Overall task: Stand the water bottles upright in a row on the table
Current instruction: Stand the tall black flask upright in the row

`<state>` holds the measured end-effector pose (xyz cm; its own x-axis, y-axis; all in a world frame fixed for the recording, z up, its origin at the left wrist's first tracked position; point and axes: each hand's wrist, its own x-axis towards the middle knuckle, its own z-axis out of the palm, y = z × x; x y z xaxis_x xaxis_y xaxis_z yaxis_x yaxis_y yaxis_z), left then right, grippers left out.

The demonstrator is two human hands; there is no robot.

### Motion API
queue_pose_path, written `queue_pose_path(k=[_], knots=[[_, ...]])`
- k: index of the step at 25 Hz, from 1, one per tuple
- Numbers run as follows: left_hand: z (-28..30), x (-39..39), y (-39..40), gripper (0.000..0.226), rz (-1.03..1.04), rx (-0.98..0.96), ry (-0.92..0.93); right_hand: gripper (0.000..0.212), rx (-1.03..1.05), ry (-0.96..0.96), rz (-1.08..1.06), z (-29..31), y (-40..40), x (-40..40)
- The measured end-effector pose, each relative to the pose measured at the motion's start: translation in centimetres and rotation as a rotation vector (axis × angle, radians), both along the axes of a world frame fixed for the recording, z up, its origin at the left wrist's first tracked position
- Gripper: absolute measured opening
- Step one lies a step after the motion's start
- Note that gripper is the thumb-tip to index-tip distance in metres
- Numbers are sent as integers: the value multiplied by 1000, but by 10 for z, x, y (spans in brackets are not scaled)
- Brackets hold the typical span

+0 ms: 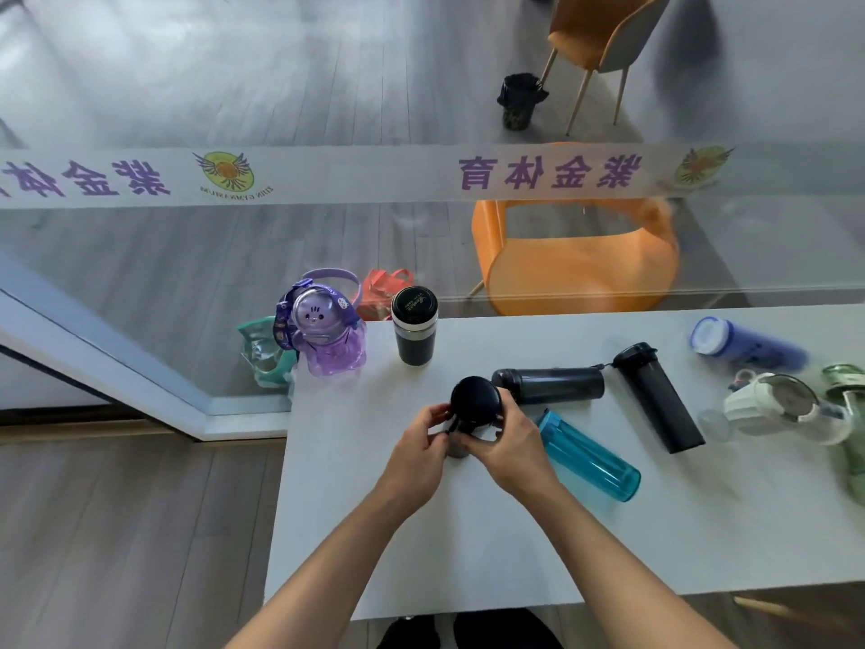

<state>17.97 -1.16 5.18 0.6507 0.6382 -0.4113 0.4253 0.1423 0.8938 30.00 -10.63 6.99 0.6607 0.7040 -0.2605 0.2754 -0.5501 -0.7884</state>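
Both hands hold a dark round-lidded bottle (475, 399) upright over the white table (421, 531); my left hand (423, 445) grips its left side, my right hand (512, 442) its right. Its lower body is hidden by my fingers. A purple bear-shaped bottle (330, 337) and a black tumbler (414, 327) stand upright at the table's far left. Lying on their sides are a dark smoky bottle (552, 384), a black bottle (657, 398), a teal bottle (587, 454) and a blue bottle (744, 344). A white bottle (781, 407) and a green one (849, 414) lie at the right edge.
A glass wall with a printed band runs right behind the table's far edge. An orange chair (575, 260) sits beyond the glass. The table's left edge (285, 461) drops to wood flooring. A green bag (264, 353) and a red bag (381, 292) lie behind the glass.
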Motion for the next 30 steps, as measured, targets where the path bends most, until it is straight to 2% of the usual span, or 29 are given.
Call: queue_pose_path(k=[6,10,17,23,25,27,29,30], knots=[[1,28,19,53,58,-36,-10,55,-16,21,93,3,36,40],[9,69,36,51,162,-78,-31,50,19,58,143,4,61,83],[9,144,59,47,235,-90,-27,57,60,73,151,0,87,152],[4,163,59,46,253,-113,3,58,66,59,151,-5,86,171],[10,155,60,46,218,124,76,59,73,45,137,-8,86,169],[26,146,64,47,196,574,173,61,78,46,124,-9,86,167],[40,138,80,59,204,990,335,63,79,48,122,-9,88,166],[43,134,91,68,205,1055,438,64,77,50,117,-9,89,166]])
